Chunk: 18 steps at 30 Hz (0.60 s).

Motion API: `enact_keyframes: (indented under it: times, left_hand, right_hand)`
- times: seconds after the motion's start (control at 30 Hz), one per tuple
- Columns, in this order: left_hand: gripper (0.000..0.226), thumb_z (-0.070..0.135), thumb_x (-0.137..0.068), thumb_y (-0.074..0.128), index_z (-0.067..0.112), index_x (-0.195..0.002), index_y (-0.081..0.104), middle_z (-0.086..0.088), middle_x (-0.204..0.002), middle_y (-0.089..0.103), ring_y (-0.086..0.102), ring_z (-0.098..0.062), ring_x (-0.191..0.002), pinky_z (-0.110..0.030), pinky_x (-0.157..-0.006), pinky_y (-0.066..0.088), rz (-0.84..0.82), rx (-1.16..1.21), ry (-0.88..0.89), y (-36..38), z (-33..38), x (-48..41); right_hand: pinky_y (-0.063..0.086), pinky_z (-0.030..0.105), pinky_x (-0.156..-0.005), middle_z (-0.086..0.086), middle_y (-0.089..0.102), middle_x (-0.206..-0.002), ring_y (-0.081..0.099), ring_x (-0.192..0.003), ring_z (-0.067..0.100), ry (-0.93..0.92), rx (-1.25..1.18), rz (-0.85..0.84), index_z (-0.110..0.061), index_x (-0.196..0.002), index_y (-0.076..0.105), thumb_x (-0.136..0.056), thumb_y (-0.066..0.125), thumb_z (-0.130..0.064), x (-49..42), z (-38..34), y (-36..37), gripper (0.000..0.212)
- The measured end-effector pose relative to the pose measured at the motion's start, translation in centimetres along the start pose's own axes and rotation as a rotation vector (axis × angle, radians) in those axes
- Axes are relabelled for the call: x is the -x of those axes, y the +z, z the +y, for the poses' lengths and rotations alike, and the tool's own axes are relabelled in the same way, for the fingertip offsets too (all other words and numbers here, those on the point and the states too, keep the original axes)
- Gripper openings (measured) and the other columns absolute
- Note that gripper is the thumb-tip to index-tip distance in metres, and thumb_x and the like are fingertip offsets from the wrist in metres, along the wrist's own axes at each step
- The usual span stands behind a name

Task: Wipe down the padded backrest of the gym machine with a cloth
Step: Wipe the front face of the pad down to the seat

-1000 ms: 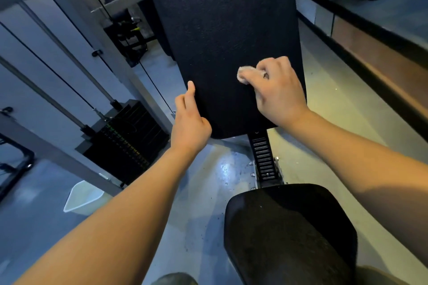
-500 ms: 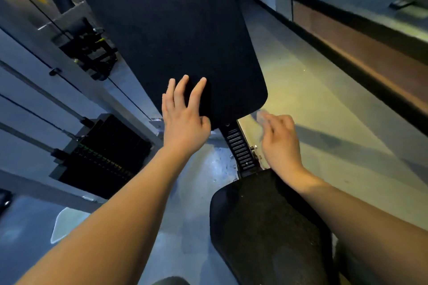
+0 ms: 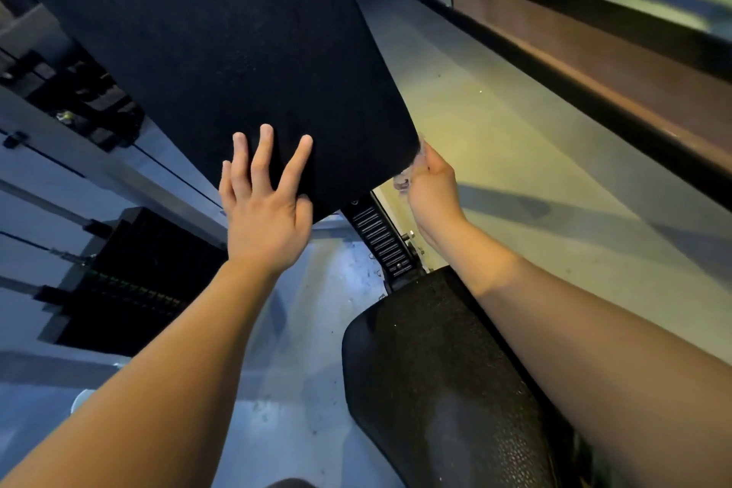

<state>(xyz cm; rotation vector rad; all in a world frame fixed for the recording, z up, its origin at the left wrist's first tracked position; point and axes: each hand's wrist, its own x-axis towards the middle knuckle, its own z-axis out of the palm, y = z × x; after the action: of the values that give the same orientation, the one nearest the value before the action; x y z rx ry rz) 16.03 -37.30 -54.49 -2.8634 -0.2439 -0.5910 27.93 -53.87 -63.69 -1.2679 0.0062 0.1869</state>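
The black padded backrest fills the upper middle of the head view, tilted. My left hand lies flat on its lower left corner, fingers straight and spread. My right hand is at the backrest's lower right edge and grips a small pale cloth, mostly hidden by the fingers and blurred. The cloth touches the pad's edge.
The black padded seat sits below under my right forearm. A notched adjustment rail joins seat and backrest. A weight stack and cables stand at the left. A wooden ledge runs along the right above the greenish floor.
My right hand with the cloth slid down off the pad's face, then came up to its lower right edge. My left hand spread flat on the pad. The camera view swung left.
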Motion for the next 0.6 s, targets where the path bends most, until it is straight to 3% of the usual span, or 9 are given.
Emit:
enact_keyframes:
  times: [0.07,0.13,0.2,0.33,0.43,0.53,0.6]
  left_hand:
    - [0.074,0.022,-0.094,0.046,0.041,-0.158,0.015,-0.002,-0.168,-0.006,-0.018,-0.031,-0.153,-0.055,-0.122,-0.006,0.005,0.013,-0.021,0.4,0.4,-0.2]
    - [0.074,0.02,-0.093,0.045,0.04,-0.158,0.016,-0.002,-0.168,-0.008,-0.019,-0.031,-0.152,-0.056,-0.122,-0.007,0.012,0.021,-0.039,0.6,0.7,-0.2]
    - [0.075,0.019,-0.09,0.043,0.039,-0.158,0.017,-0.003,-0.168,-0.007,-0.018,-0.032,-0.152,-0.057,-0.121,-0.007,0.023,0.03,-0.048,0.8,0.9,-0.3]
    - [0.077,0.016,-0.09,0.047,0.04,-0.158,0.018,-0.003,-0.168,-0.006,-0.016,-0.032,-0.153,-0.057,-0.122,-0.005,0.033,0.019,-0.042,0.7,0.6,-0.3]
    - [0.076,0.017,-0.092,0.048,0.038,-0.158,0.019,-0.003,-0.168,-0.004,-0.016,-0.033,-0.153,-0.058,-0.121,-0.005,0.034,0.018,-0.021,0.9,0.4,-0.3]
    - [0.075,0.019,-0.091,0.045,0.038,-0.158,0.018,-0.004,-0.168,-0.004,-0.016,-0.034,-0.153,-0.059,-0.121,-0.005,0.038,0.017,-0.03,1.1,0.3,-0.2]
    - [0.076,0.02,-0.09,0.044,0.038,-0.158,0.017,-0.004,-0.168,-0.004,-0.016,-0.035,-0.153,-0.058,-0.121,-0.006,0.038,0.017,-0.033,1.1,0.4,-0.2]
  right_hand:
    - [0.051,0.021,-0.068,-0.003,0.068,-0.1,0.059,-0.08,0.007,0.102,-0.081,0.028,-0.015,-0.135,0.059,-0.106,0.032,-0.003,0.3,-0.3,0.5,0.041]
    - [0.045,0.02,-0.055,0.001,0.061,-0.081,0.055,-0.065,0.009,0.208,-0.125,0.009,-0.002,-0.113,0.06,-0.102,0.031,0.004,1.6,-0.2,1.7,0.032]
    - [0.042,0.018,-0.053,0.001,0.056,-0.072,0.053,-0.057,0.008,0.272,-0.083,-0.082,-0.004,-0.095,0.058,-0.099,0.034,0.004,3.9,0.4,3.7,0.026]
    - [0.041,0.018,-0.053,0.007,0.057,-0.083,0.048,-0.061,0.011,0.318,-0.141,-0.154,-0.011,-0.102,0.063,-0.106,0.037,-0.008,5.9,0.9,5.5,0.026]
    - [0.041,0.017,-0.049,0.004,0.056,-0.072,0.048,-0.055,0.009,0.304,-0.087,-0.175,-0.009,-0.099,0.067,-0.106,0.042,-0.007,4.8,-0.4,1.9,0.026]
    - [0.039,0.016,-0.045,0.006,0.054,-0.071,0.051,-0.058,0.013,0.272,-0.166,-0.052,-0.008,-0.084,0.06,-0.103,0.042,-0.004,2.9,-2.6,-1.0,0.027]
    - [0.036,0.016,-0.044,0.008,0.051,-0.075,0.048,-0.058,0.011,0.213,-0.265,0.011,-0.007,-0.086,0.055,-0.106,0.041,-0.007,2.1,-3.5,-0.8,0.024]
